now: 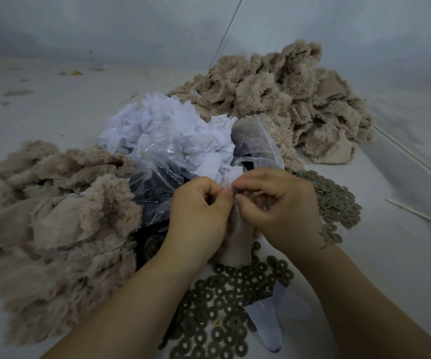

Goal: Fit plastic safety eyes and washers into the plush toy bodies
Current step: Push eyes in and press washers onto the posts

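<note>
Fingers (231, 193) of left hand (199, 213) and right hand (279, 206) pinching together on the beige plush toy body (237, 242), hanging just below the fingertips, above scattered washers (219, 301).

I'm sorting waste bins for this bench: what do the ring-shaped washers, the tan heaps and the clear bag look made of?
Washers: flat olive-grey discs with round holes, dull finish; likely moulded plastic, though metal cannot be ruled out.
Tan heaps: shaggy pile on a smoother woven-looking backing, so plush fabric, probably synthetic.
Clear bag: thin see-through film with glossy creases, most likely polythene, holding white scraps.
</note>
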### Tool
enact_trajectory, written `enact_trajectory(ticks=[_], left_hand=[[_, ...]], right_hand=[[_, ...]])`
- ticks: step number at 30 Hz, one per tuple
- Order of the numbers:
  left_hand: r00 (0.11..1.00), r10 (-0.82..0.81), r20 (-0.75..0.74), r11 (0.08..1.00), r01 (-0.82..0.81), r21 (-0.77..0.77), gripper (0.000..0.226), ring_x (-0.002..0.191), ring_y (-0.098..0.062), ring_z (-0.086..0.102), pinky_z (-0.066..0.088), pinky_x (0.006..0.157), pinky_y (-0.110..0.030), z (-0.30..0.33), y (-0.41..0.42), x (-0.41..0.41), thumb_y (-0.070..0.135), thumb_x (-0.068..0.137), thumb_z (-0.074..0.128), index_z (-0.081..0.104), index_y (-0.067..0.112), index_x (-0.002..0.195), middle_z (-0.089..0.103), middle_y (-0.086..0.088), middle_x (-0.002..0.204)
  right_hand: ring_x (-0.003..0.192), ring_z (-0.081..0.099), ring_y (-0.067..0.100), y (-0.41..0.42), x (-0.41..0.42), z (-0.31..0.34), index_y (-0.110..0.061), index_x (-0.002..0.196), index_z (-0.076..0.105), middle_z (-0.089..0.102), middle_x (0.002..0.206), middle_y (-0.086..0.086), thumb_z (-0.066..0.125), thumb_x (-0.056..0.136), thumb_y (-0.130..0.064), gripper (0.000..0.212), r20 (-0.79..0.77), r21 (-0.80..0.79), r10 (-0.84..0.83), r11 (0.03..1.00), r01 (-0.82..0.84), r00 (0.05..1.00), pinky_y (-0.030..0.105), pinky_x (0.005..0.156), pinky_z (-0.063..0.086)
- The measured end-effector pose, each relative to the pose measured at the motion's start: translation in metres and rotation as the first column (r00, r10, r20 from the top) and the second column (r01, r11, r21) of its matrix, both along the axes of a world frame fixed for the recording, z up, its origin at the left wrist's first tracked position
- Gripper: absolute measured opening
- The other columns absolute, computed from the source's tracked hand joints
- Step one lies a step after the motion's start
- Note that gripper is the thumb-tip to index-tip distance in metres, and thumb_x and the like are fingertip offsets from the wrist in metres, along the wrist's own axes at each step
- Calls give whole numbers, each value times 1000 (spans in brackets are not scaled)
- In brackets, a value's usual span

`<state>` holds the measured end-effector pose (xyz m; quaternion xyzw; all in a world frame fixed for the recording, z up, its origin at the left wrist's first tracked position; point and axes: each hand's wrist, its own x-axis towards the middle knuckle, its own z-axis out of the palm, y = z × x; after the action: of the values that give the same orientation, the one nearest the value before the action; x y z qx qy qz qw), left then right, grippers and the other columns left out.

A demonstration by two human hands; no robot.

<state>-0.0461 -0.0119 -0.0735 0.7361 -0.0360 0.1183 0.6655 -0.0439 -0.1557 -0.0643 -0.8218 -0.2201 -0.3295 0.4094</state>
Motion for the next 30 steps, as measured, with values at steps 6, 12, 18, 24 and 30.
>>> enact_trajectory(ticks=[6, 12, 18, 24, 30], left_hand=[[1000, 0, 24, 999, -1, 40, 24, 50, -9, 49, 44, 46, -24, 2, 0, -1, 14, 91, 68, 62, 0, 72, 57, -4, 57], [1000, 8, -18, 999, -8, -34, 27, 49, -12, 46, 40, 44, -27, 1, 1, 0, 13, 92, 67, 58, -2, 70, 53, -3, 54], [1000, -23, -2, 998, 23, -63, 27, 47, -11, 47, 41, 43, -26, 0, 2, 0, 14, 93, 65, 59, 1, 70, 54, -2, 53], [998, -47, -28, 990, 43, -138, 25, 49, -14, 50, 45, 46, -27, -1, 0, -1, 11, 94, 63, 61, -4, 75, 58, -9, 57], [972, -208, -107, 919, 157, -360, 28, 74, -34, 52, 43, 70, -53, 1, -3, -3, 16, 99, 56, 64, 1, 78, 55, -37, 74]], right_hand=[[73, 70, 14, 2, -1, 1, -6, 91, 80, 74, 93, 3, 77, 75, 0, 17, 21, 2, -28, 1000, 28, 999, 18, 69, 57], [65, 68, 21, 2, 1, 1, -7, 92, 79, 74, 93, 3, 79, 75, 2, 18, -19, 2, 11, 1000, -11, 1000, 24, 62, 56], [89, 69, 4, -1, 1, 2, -8, 93, 78, 73, 95, 2, 79, 78, 4, 20, -211, 195, 149, 975, -108, 966, 12, 77, 53], [92, 70, 9, 0, 1, 1, -6, 90, 79, 74, 97, 5, 80, 77, 3, 16, -276, 241, 164, 966, -97, 947, 16, 81, 53], [109, 68, 7, 1, 0, -2, -12, 94, 79, 74, 113, 1, 79, 79, 2, 20, -347, 440, 253, 894, -82, 903, 22, 92, 54]])
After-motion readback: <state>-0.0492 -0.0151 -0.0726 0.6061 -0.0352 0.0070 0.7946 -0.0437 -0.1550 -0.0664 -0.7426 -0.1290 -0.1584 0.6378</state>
